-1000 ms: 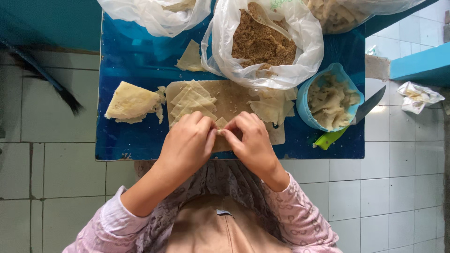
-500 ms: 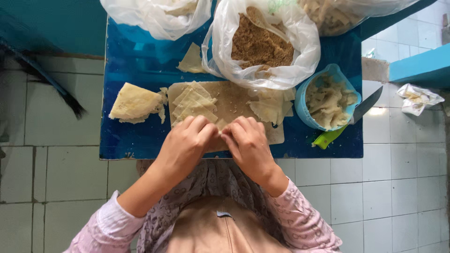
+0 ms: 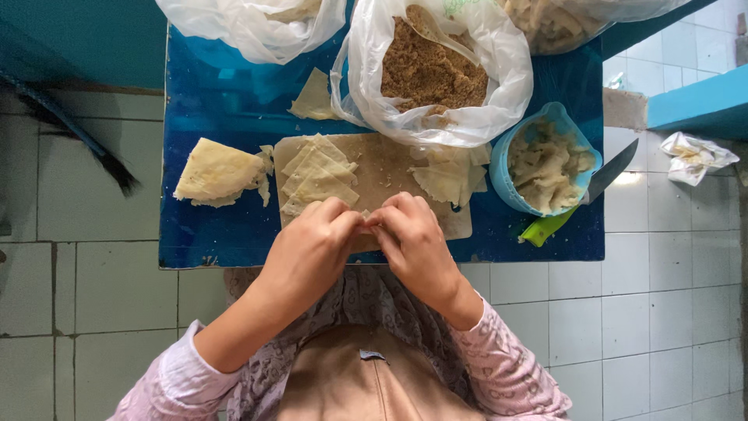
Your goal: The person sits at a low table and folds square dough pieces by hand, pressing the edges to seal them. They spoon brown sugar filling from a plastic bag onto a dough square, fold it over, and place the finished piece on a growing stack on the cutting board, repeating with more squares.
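Observation:
My left hand (image 3: 308, 249) and my right hand (image 3: 413, 243) meet fingertip to fingertip over the near edge of a wooden cutting board (image 3: 389, 168). Between the fingers is a small pale piece of dough wrapper (image 3: 366, 221), mostly hidden by them. A stack of triangular pale wrappers (image 3: 315, 175) lies on the board just beyond my left hand. More wrappers (image 3: 446, 178) lie on the board's right side. A white plastic bag of brown crumbly filling (image 3: 428, 74) stands behind the board.
A low blue table (image 3: 210, 234) carries everything. A folded wrapper pile (image 3: 216, 173) lies at its left. A blue bowl of pale pieces (image 3: 545, 164) stands at the right, with a green-handled knife (image 3: 580, 199) beside it. More plastic bags sit at the back. White floor tiles surround the table.
Both hands have stayed together at the board's near edge, with only small finger movements on the wrapper piece. The view has shifted slightly.

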`<state>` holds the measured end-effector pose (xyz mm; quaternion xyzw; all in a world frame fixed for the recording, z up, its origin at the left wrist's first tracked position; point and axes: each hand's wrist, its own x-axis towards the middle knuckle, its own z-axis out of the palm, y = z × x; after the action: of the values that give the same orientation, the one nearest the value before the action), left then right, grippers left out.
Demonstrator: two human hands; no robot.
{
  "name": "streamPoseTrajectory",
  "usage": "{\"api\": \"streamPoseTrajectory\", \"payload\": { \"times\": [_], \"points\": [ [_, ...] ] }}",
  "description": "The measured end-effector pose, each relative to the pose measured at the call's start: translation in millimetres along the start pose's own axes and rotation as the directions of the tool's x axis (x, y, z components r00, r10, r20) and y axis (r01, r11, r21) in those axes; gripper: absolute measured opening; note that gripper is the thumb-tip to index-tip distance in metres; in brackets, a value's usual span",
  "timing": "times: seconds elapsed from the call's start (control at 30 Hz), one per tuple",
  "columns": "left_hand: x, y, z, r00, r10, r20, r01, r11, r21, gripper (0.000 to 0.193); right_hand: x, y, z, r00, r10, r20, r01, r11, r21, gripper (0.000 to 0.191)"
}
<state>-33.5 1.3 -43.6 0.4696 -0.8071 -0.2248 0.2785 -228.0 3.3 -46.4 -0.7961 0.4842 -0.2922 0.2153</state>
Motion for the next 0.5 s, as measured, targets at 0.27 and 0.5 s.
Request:
{"api": "streamPoseTrajectory", "payload": {
  "times": [0.27, 0.5],
  "points": [
    [-27.6, 1.4, 22.5, 0.98, 0.192, -0.045, -0.137, 0.825, 0.548, 0.036, -26.1, -3.0, 25.0, 0.963, -0.238, -0.123, 0.171, 0.9, -0.401, 0.03],
    [-37.5, 10.8, 41.9, 0.984, 0.135, -0.113, 0.017, 0.566, 0.824, 0.054, -30.9, -21.9, 36.0, 0.988, -0.119, -0.102, 0.014, 0.719, -0.695, 0.052]
  ]
}}
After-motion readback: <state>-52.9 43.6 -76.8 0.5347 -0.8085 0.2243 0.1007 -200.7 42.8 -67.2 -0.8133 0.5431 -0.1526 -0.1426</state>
